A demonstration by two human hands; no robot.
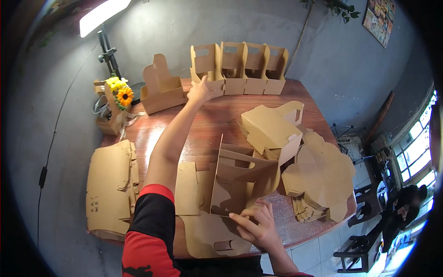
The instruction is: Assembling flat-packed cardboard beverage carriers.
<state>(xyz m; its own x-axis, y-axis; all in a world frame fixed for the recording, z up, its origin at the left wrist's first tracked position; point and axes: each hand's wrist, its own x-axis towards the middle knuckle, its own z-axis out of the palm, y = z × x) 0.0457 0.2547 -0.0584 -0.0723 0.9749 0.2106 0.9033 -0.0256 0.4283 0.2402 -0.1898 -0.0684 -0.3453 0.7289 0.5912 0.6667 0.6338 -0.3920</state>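
Note:
My left hand (200, 91) reaches across the table, its fingers on the front of an upright folded cardboard carrier (213, 86) with a handle slot. Three matching carriers (254, 85) stand side by side just to its right. Close to me, my right hand (259, 226) has bent fingers and a thumb at the lower edge of a partly folded cardboard carrier (230, 187). This one is tilted open, its inside partly hidden. Flat cardboard (207, 235) with a slot lies beneath it.
At left lies a stack of flat cardboard (110, 184); at right, a pile of cut blanks (320, 173) beside a loosely folded carrier (270, 124). Another carrier (162, 90) stands back left, near flowers (121, 92) and a lamp (104, 16). Dark stools (369, 201) stand beyond the right edge.

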